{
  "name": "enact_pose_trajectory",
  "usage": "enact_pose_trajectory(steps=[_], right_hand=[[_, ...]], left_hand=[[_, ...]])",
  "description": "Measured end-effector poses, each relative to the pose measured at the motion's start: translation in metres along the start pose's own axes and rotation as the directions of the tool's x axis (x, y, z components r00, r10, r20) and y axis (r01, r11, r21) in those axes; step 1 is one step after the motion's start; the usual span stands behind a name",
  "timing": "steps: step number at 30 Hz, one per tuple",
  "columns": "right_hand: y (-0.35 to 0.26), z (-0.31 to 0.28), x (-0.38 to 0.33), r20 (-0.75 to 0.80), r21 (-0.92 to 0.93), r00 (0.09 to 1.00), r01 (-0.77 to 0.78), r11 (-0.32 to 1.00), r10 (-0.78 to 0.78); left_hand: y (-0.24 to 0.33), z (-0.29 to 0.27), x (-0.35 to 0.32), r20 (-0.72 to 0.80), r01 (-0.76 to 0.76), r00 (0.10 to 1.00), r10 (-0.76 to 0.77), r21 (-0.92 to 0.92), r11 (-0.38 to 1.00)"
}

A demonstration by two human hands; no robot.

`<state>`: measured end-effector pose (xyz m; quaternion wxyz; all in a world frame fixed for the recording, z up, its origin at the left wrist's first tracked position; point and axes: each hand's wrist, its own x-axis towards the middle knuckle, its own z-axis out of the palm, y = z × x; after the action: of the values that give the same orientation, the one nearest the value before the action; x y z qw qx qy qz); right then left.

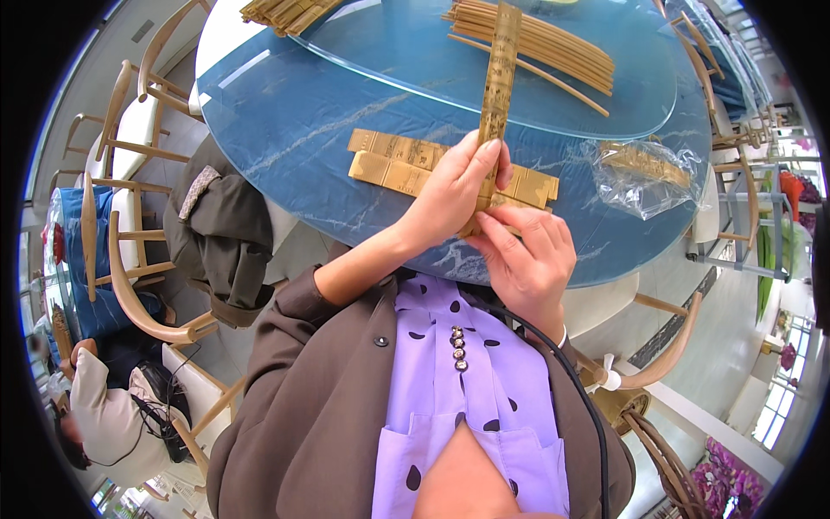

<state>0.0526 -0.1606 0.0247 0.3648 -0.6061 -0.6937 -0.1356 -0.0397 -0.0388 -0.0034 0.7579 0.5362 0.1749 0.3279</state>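
Note:
A long, narrow gold carton [499,86] with dark print stands nearly upright in front of me, its upper end leaning away over the table. My left hand [454,189] is wrapped round its lower part, with the thumb along the front. The fingers of my right hand [529,255] are pinched together at the carton's bottom end, just below the left hand. What the right fingertips do to the end is partly hidden. Behind my hands, flat gold cartons [389,164] lie across the near part of the blue table, partly covered by my left hand.
A raised glass turntable [406,82] covers the far part of the blue marbled table [294,164]. It bears several long brown strips [553,52] and a gold bundle [285,12]. Right of my hands lies a clear plastic bag [644,177] with gold pieces inside. Wooden chairs [130,259] surround the table.

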Motion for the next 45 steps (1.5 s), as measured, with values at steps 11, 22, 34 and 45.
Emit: enact_pose_trajectory(steps=[11,22,34,45], right_hand=[[0.002,0.009,-0.002,0.007,0.036,1.0,0.0,0.999,0.0],[0.02,-0.012,0.013,0.172,0.448,0.955,-0.293,0.845,0.24],[0.103,-0.026,0.058,0.227,0.858,0.706,-0.471,0.205,0.671],[0.112,-0.023,0.056,0.07,0.879,0.698,-0.381,0.287,0.712]], left_hand=[[-0.001,-0.005,0.002,-0.024,0.031,0.999,-0.03,0.035,0.999],[-0.007,-0.004,-0.019,0.015,0.173,0.985,-0.173,-0.016,0.985],[0.014,-0.017,-0.049,0.451,0.116,0.836,-0.314,0.414,0.903],[0.021,-0.028,-0.062,0.229,0.214,0.913,-0.337,0.435,0.875]])
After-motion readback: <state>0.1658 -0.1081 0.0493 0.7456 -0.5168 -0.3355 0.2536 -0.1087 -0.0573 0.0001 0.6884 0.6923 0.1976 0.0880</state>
